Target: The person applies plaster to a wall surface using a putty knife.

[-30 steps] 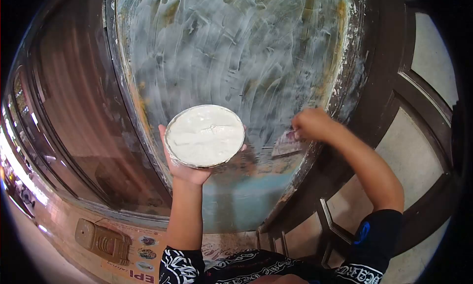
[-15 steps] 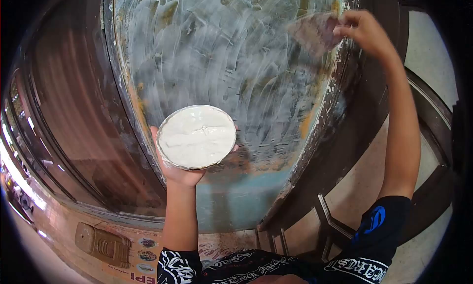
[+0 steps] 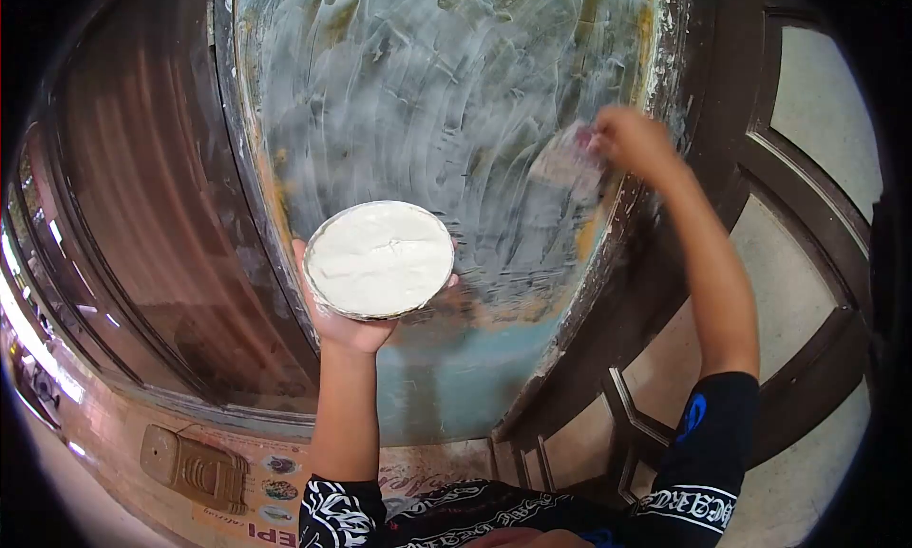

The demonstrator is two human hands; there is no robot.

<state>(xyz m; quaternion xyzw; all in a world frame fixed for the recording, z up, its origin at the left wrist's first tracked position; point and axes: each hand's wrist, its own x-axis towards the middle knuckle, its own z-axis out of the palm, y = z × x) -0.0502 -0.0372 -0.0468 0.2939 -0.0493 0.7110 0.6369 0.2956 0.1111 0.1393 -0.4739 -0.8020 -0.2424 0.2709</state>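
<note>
The left hand (image 3: 351,332) holds a round tub (image 3: 375,316) of white paste (image 3: 380,260) before a streaky grey panel (image 3: 408,111), blue-green at its foot. The right hand (image 3: 638,144) grips a blurred scraper (image 3: 560,160) by the panel's right side. Brown wood (image 3: 717,102) flanks 2 sides.

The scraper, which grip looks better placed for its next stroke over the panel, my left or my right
Probably your right grip: it holds the scraper at the panel, near its right edge. Your left grip is occupied, supporting the round container of white paste.
</note>
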